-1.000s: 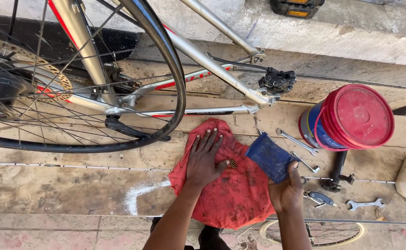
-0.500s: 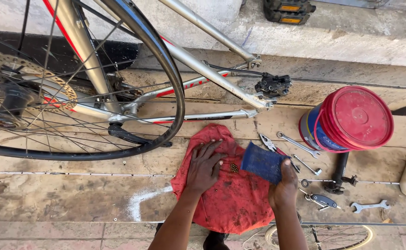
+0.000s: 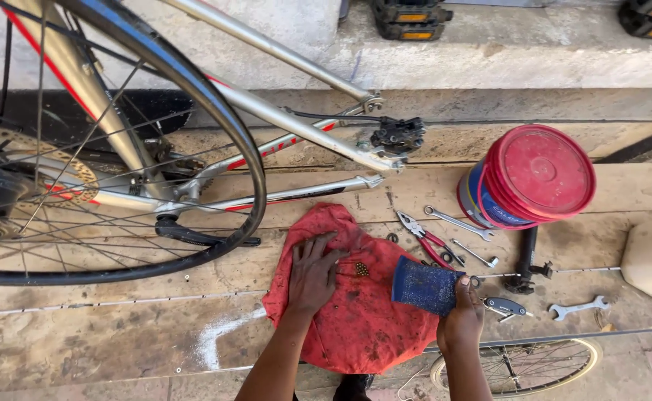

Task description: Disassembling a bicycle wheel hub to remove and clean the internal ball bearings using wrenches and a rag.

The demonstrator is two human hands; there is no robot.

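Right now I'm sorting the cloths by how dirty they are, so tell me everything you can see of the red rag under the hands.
The red rag is a crumpled, thin-looking cloth spread unevenly on the wooden planks, below the bicycle frame. Dark greasy spots speckle it, and a small cluster of tiny balls lies near its middle. The left hand presses flat on its upper left part. The right hand holds a dark blue piece of cloth over its right edge. Its lower edge hangs toward the person.

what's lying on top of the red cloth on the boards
On the crumpled red cloth lie the flat left hand, a small cluster of dark little parts and part of the blue rectangular pad held by the right hand. Anything beneath them is covered.
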